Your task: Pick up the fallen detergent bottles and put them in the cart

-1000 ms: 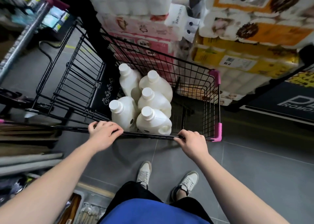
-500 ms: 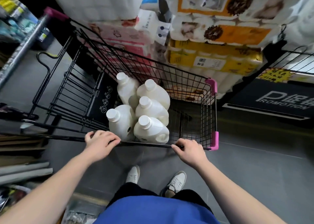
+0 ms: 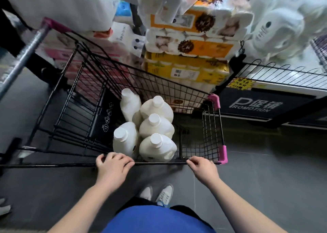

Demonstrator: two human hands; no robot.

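Standing bottles (image 3: 156, 125) beyond both hands (image 3: 114, 164) gripping cart (image 3: 210, 126).

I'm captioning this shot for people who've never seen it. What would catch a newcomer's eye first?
Five white detergent bottles cluster in the near end of the black wire cart. The left hand and right hand grip its handle bar just in front of them. Beyond the cart rise stacked toilet paper packs in orange and yellow wrap.
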